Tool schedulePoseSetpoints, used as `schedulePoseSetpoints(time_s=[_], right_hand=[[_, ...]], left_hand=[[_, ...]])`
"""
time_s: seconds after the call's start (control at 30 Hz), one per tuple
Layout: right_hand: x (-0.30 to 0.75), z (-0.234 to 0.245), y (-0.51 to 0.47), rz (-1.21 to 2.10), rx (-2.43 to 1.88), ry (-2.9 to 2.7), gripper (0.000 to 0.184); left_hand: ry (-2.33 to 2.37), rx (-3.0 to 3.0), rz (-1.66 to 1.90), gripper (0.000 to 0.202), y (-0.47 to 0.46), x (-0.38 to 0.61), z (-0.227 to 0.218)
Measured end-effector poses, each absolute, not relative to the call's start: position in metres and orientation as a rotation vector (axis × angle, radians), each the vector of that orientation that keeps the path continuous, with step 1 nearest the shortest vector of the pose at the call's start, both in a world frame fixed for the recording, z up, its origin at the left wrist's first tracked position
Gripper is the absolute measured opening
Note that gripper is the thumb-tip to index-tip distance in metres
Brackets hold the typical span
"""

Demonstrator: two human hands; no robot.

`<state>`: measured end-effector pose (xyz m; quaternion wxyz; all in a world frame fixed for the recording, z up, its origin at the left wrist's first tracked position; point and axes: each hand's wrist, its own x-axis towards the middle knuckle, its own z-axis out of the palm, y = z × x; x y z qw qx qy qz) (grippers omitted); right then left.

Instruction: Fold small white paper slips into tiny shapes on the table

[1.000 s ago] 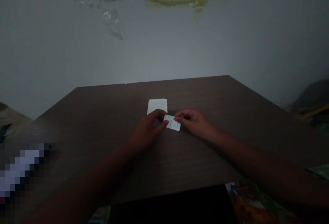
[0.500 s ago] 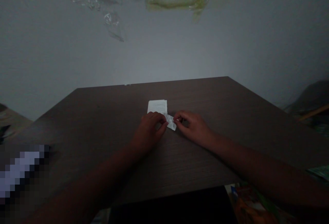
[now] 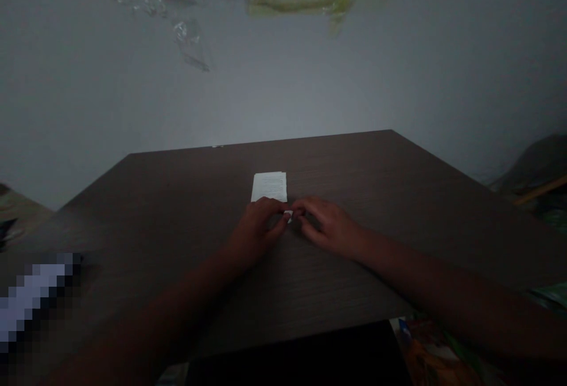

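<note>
White slip (image 3: 290, 213) of paper, mostly hidden, is pinched between the thumb and fingers of the left hand (image 3: 257, 227), over the middle of the brown table (image 3: 186, 203). Just beside it, the right hand (image 3: 332, 226) curls its fingertips inward; whether they grip the slip too, I cannot tell. Printed paper (image 3: 269, 186) lies just beyond the left hand's knuckles.

On the desk (image 3: 186, 197), papers (image 3: 270, 186) lie toward the far edge; nearer the front edge, a slip (image 3: 289, 213) sits between the left hand (image 3: 260, 226) and right hand (image 3: 330, 226).
</note>
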<state>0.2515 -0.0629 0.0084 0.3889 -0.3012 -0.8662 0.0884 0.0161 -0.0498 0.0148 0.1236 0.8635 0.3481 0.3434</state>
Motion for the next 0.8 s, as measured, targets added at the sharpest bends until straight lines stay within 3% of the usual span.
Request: schedulePoseSetpoints(time_s=[0.2, 0.37, 0.53, 0.8], right_hand=[[0.255, 0.012, -0.057, -0.012, -0.819, -2.134, 0.010], [0.257, 0.015, -0.057, 0.014, -0.830, -2.134, 0.006], [0.260, 0.015, -0.055, 0.033, -0.828, -2.168, 0.011], [0.254, 0.014, -0.062, -0.205, -0.842, -2.252, 0.014]], left_hand=[[1.001, 2.546, 1.004, 0.017, -0.051, 0.016, 0.021], [0.995, 2.559, 0.993, 0.018, -0.053, 0.016, 0.024], [0.986, 2.654, 1.034, 0.018, -0.050, 0.013, 0.021], [1.079, 2.863, 1.003, 0.016, -0.060, 0.022, 0.030]])
